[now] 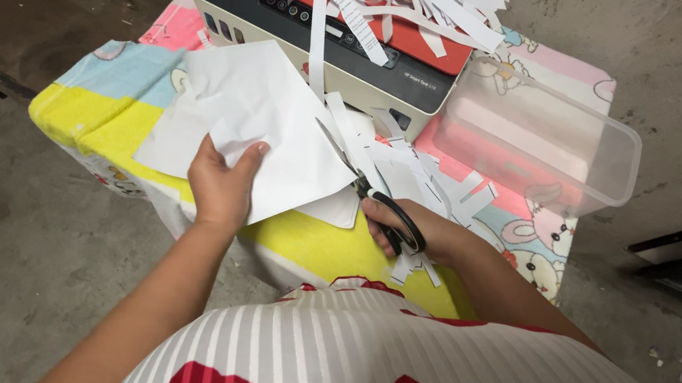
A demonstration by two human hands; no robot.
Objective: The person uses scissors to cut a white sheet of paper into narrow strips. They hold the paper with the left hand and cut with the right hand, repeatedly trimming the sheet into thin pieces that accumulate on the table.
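On the cloth-covered table, left hand pinches paper; right hand apparently grips scissors.

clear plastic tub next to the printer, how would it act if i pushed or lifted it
The clear plastic tub looks empty and thin-walled, so it is probably light and would slide easily on the cartoon-print cloth. It hangs past the table edge, so a push outward might tip it off. Its walls would likely flex a little when squeezed.
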